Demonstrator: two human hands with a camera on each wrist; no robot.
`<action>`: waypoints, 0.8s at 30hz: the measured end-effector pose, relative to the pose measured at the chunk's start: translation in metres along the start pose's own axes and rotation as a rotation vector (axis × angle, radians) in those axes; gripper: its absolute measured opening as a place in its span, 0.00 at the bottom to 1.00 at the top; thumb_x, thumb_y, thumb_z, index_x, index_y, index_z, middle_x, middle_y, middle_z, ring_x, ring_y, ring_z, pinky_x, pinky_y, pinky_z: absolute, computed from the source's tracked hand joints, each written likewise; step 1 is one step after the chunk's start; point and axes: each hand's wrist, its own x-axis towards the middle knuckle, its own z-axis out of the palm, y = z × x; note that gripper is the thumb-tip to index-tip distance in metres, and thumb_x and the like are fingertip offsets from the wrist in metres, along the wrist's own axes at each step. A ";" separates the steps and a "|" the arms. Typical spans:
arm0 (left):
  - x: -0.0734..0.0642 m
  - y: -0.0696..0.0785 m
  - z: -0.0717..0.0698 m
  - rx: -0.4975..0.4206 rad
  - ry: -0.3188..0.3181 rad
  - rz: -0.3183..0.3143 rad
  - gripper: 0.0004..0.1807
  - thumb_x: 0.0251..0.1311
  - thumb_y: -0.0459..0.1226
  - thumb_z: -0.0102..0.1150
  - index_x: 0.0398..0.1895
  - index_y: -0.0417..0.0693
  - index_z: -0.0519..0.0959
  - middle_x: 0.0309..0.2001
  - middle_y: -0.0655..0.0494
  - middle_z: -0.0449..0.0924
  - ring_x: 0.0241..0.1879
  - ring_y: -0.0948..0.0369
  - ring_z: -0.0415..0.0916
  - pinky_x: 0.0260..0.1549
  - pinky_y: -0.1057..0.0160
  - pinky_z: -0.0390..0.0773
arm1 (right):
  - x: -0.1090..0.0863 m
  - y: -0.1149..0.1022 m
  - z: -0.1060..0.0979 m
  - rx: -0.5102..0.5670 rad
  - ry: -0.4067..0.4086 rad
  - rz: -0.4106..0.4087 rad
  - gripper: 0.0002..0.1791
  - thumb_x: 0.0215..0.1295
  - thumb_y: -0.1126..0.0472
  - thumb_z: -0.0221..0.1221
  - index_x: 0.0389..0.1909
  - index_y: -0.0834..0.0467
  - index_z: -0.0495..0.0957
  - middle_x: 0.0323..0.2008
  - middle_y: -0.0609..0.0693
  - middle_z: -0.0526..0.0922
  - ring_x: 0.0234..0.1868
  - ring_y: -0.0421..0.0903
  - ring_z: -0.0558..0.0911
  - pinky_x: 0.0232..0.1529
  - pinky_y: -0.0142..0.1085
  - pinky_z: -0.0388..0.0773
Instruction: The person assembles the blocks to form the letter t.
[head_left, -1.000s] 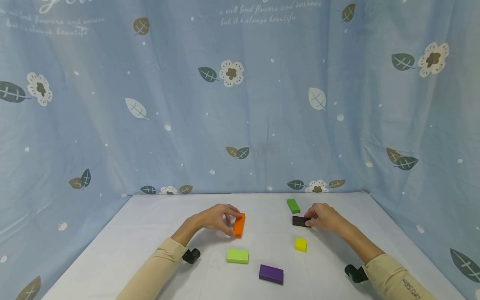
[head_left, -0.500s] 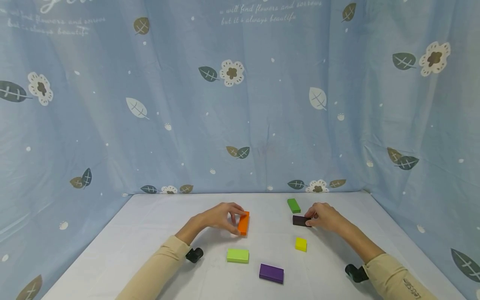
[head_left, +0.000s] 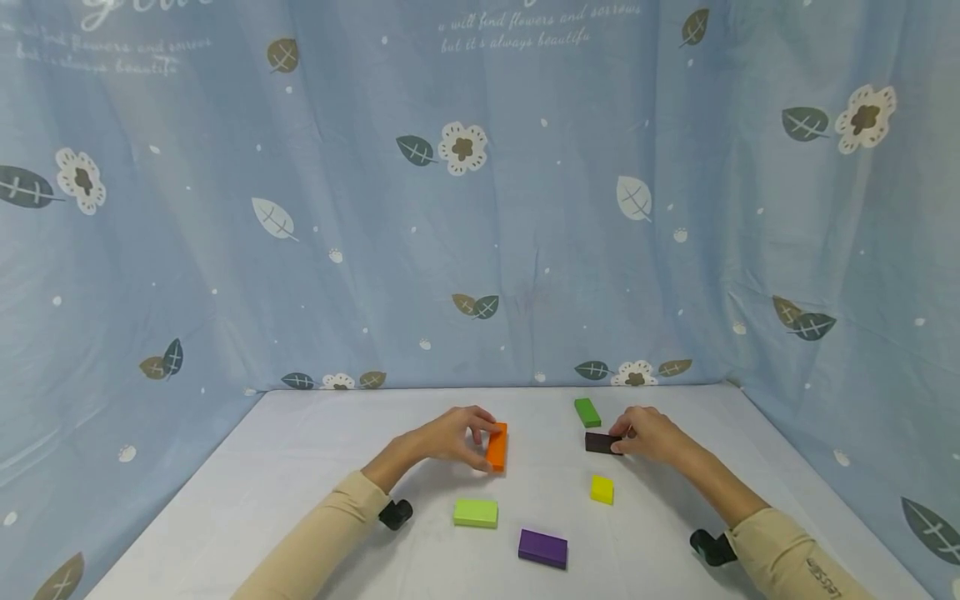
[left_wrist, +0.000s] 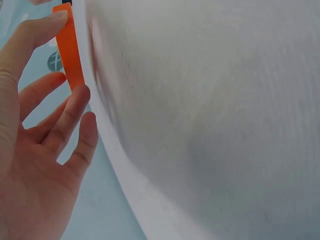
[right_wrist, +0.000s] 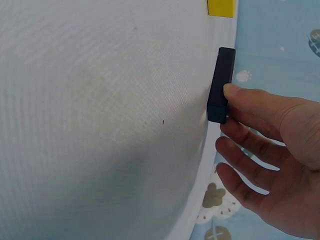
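Observation:
In the head view an orange block (head_left: 498, 448) lies lengthwise away from me on the white table. My left hand (head_left: 456, 435) grips it from its left side, thumb at the near end and fingertips at the far end. The left wrist view shows the thumb pressed on the orange block (left_wrist: 70, 47), with the other fingers loosely bent below. My right hand (head_left: 652, 435) pinches the right end of a black block (head_left: 599, 442). In the right wrist view the thumb lies against the black block (right_wrist: 221, 82) and the remaining fingers spread under it.
A green block (head_left: 587, 412) lies just behind the black one. Nearer to me are a yellow block (head_left: 602, 489), a lime block (head_left: 476, 513) and a purple block (head_left: 543, 549). A blue patterned curtain (head_left: 525, 250) hangs along the back and sides of the table.
My left hand has moved steadily to the right, carrying or sliding the orange block with it towards the black one. The right hand and the black block have stayed in place.

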 end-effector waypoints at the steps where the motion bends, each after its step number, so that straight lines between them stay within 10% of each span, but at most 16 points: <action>1: 0.000 0.001 0.001 -0.009 0.003 0.005 0.35 0.46 0.52 0.74 0.60 0.50 0.80 0.61 0.53 0.76 0.61 0.54 0.72 0.58 0.54 0.73 | 0.000 0.000 0.000 -0.002 0.000 -0.002 0.11 0.55 0.63 0.70 0.40 0.61 0.87 0.35 0.49 0.85 0.35 0.43 0.80 0.36 0.37 0.80; 14: 0.005 0.005 0.009 0.020 0.018 0.008 0.35 0.47 0.51 0.74 0.60 0.50 0.79 0.60 0.53 0.76 0.45 0.63 0.76 0.45 0.69 0.74 | -0.002 -0.002 0.000 0.002 0.005 -0.004 0.11 0.55 0.63 0.70 0.40 0.61 0.86 0.35 0.48 0.85 0.36 0.44 0.80 0.37 0.38 0.81; 24: 0.007 0.016 0.014 0.027 0.005 -0.025 0.36 0.46 0.52 0.75 0.61 0.51 0.79 0.61 0.53 0.75 0.51 0.59 0.74 0.42 0.71 0.73 | -0.003 -0.002 0.000 -0.003 0.015 -0.020 0.11 0.55 0.63 0.70 0.39 0.60 0.86 0.34 0.48 0.84 0.36 0.44 0.80 0.35 0.37 0.80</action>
